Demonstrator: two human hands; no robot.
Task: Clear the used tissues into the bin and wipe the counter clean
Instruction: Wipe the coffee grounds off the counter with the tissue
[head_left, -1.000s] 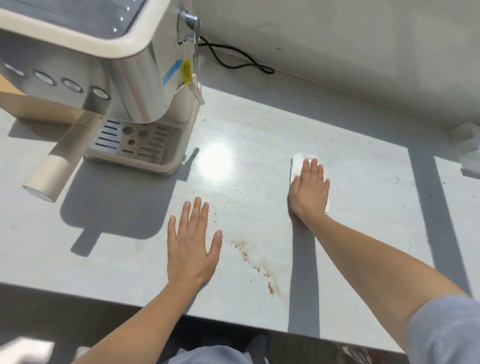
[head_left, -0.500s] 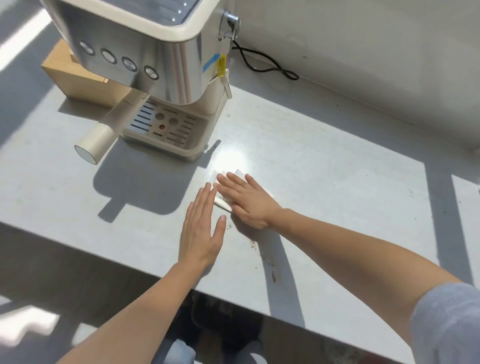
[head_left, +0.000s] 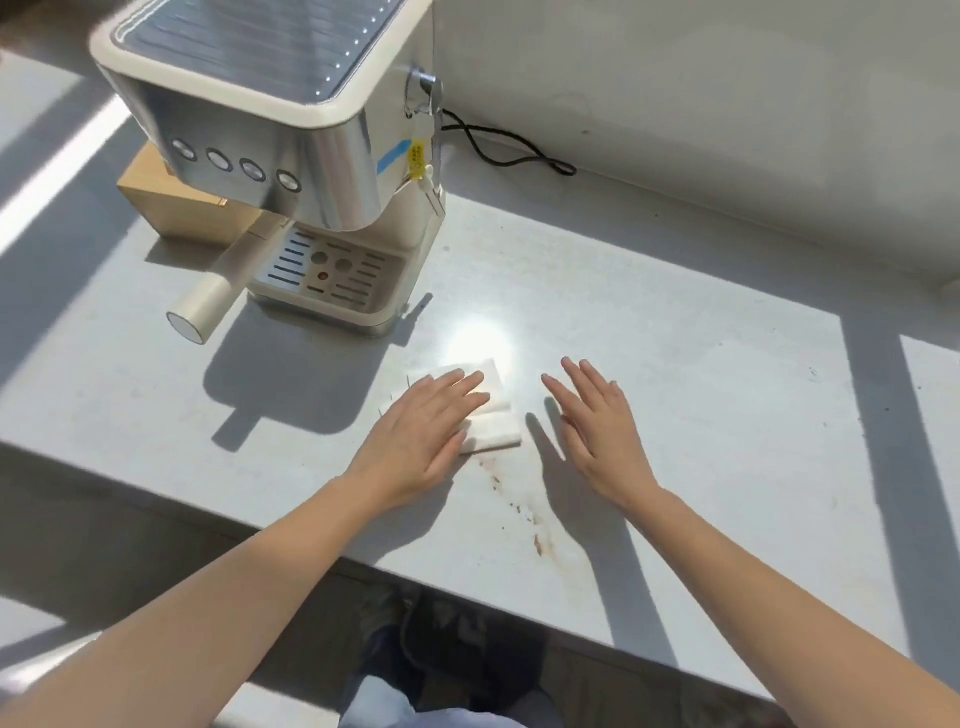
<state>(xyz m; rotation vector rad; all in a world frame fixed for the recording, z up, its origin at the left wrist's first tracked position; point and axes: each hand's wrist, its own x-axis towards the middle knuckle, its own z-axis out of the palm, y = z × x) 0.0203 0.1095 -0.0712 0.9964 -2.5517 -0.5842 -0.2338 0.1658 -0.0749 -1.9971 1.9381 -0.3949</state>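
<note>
1. The left grip (head_left: 415, 441) lay flat on a folded white tissue (head_left: 493, 434), fingers straight and close together, pressing it to the worktop (head_left: 727, 415).
2. The tissue sat toward the near edge of the worktop, right of the coffee machine (head_left: 291, 156); its right part showed past the fingers.
3. The right grip (head_left: 597, 426) was spread, fingers straight, holding nothing, just right of the tissue and apart from it. Contact with the worktop could not be determined.
4. A trail of brown stains (head_left: 537, 540) ran from beside the tissue toward the near edge, between the forearms.
5. A cardboard box (head_left: 171, 208) sat at the machine's left; a black cable (head_left: 509, 150) lay by the far wall.
</note>
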